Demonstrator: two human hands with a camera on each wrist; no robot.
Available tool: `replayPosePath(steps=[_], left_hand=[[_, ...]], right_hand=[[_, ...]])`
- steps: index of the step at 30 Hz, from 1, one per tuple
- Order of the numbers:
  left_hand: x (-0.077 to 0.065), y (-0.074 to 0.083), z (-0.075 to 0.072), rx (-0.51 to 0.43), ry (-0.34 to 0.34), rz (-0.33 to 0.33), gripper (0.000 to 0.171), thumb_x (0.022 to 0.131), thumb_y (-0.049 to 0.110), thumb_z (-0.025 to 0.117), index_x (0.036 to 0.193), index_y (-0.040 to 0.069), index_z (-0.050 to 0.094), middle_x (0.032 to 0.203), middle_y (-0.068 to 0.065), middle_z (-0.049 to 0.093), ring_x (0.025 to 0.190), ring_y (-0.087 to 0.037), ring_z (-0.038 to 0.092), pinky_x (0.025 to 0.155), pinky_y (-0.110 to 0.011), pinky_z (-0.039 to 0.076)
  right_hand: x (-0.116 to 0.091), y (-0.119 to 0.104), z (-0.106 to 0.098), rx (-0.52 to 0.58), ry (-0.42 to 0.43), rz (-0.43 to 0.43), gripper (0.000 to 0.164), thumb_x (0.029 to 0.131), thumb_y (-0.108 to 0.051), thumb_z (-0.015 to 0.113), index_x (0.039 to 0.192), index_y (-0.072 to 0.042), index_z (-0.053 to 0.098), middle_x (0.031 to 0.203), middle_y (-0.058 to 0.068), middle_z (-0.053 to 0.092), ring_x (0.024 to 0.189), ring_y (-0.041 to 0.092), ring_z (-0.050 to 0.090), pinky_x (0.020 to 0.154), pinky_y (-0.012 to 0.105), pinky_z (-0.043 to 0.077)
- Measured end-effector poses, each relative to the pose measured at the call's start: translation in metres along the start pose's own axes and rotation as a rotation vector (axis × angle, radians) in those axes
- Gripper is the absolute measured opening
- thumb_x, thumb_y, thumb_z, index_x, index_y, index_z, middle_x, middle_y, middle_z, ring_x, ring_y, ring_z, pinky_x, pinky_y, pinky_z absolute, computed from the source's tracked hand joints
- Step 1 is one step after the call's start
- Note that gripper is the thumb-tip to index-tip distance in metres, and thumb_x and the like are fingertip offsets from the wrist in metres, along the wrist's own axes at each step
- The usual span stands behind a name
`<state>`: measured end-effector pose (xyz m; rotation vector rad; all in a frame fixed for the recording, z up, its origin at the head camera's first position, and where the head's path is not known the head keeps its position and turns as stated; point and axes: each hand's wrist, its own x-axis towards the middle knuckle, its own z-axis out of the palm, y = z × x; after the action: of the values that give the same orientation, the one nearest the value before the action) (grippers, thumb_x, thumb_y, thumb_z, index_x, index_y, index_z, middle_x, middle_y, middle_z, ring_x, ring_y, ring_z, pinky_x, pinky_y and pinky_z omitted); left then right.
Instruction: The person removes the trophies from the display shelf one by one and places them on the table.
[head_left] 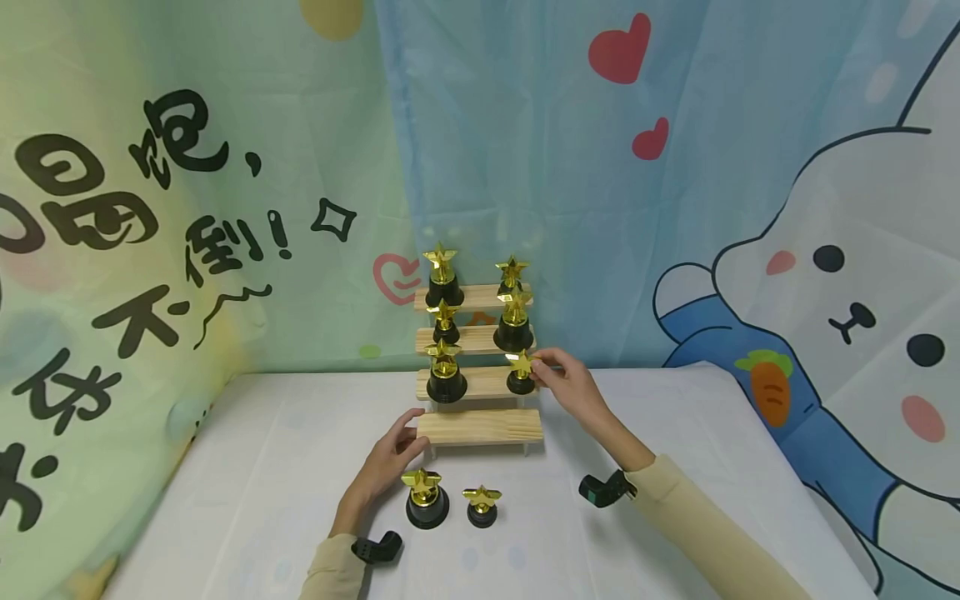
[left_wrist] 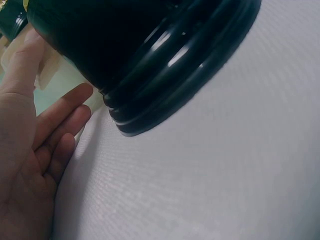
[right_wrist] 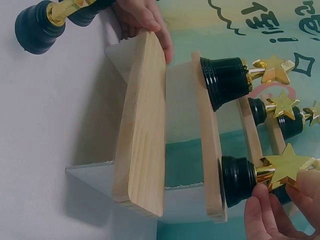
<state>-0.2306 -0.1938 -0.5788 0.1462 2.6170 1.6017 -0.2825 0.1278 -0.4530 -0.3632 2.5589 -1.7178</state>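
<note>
My right hand point(head_left: 567, 385) pinches the gold star of a small trophy point(head_left: 521, 375) between thumb and fingers. This trophy's black base point(right_wrist: 237, 181) is at the right end of the second-lowest shelf point(head_left: 486, 382). At the left end of the bottom wooden shelf point(head_left: 480, 427), my left hand point(head_left: 390, 454) holds the board's end, thumb in front and fingers behind. Close to that hand, a larger star trophy point(head_left: 427, 500) stands on the table, its dark base point(left_wrist: 165, 65) filling much of the left wrist view. A smaller star trophy point(head_left: 482, 507) stands to its right.
The tiered stand carries more trophies: a large one point(head_left: 446, 375) on the second-lowest tier's left, and pairs on the two tiers above. A white cloth covers the table point(head_left: 300, 467). Behind it hangs a printed curtain point(head_left: 510, 167).
</note>
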Motion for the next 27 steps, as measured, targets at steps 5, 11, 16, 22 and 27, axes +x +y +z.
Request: replayPosePath(steps=[5,11,16,22,27], left_hand=[[0.0,0.001,0.0,-0.007,0.004,-0.006,0.06,0.091,0.046,0.062,0.145,0.028,0.041,0.116,-0.005,0.07,0.106,-0.018,0.065,0.093,-0.041,0.048],[0.0,0.002,0.0,0.008,0.006,-0.008,0.06,0.091,0.046,0.062,0.145,0.029,0.041,0.115,-0.004,0.07,0.106,-0.017,0.065,0.093,-0.039,0.049],[-0.001,0.005,-0.001,0.01,0.017,0.002,0.06,0.092,0.043,0.062,0.145,0.026,0.04,0.116,-0.007,0.07,0.108,-0.02,0.065,0.095,-0.044,0.048],[0.0,0.006,-0.002,-0.014,0.02,0.015,0.059,0.093,0.041,0.063,0.145,0.026,0.041,0.116,-0.008,0.07,0.108,-0.021,0.065,0.097,-0.045,0.047],[-0.002,0.006,0.0,-0.019,0.014,-0.002,0.057,0.093,0.041,0.063,0.144,0.028,0.042,0.117,-0.008,0.07,0.11,-0.022,0.065,0.098,-0.047,0.047]], right_hand=[[-0.006,-0.004,-0.003,-0.006,-0.002,-0.001,0.032,0.101,-0.029,0.053,0.123,-0.006,0.058,0.118,0.017,0.061,0.104,0.031,0.066,0.089,0.032,0.054],[-0.019,-0.008,-0.005,-0.029,-0.022,-0.008,0.032,0.1,-0.031,0.054,0.121,-0.008,0.06,0.117,0.016,0.063,0.102,0.031,0.067,0.088,0.033,0.055],[-0.034,-0.013,-0.007,-0.043,-0.05,-0.017,0.035,0.1,-0.033,0.054,0.123,-0.008,0.059,0.116,0.015,0.063,0.101,0.029,0.067,0.088,0.034,0.054],[-0.056,-0.019,-0.009,-0.032,-0.072,-0.018,0.032,0.099,-0.031,0.056,0.122,-0.009,0.06,0.116,0.013,0.064,0.101,0.026,0.068,0.087,0.03,0.054],[-0.078,-0.018,-0.008,-0.025,-0.113,-0.026,0.03,0.099,-0.03,0.056,0.12,-0.008,0.06,0.117,0.014,0.063,0.101,0.023,0.068,0.089,0.032,0.054]])
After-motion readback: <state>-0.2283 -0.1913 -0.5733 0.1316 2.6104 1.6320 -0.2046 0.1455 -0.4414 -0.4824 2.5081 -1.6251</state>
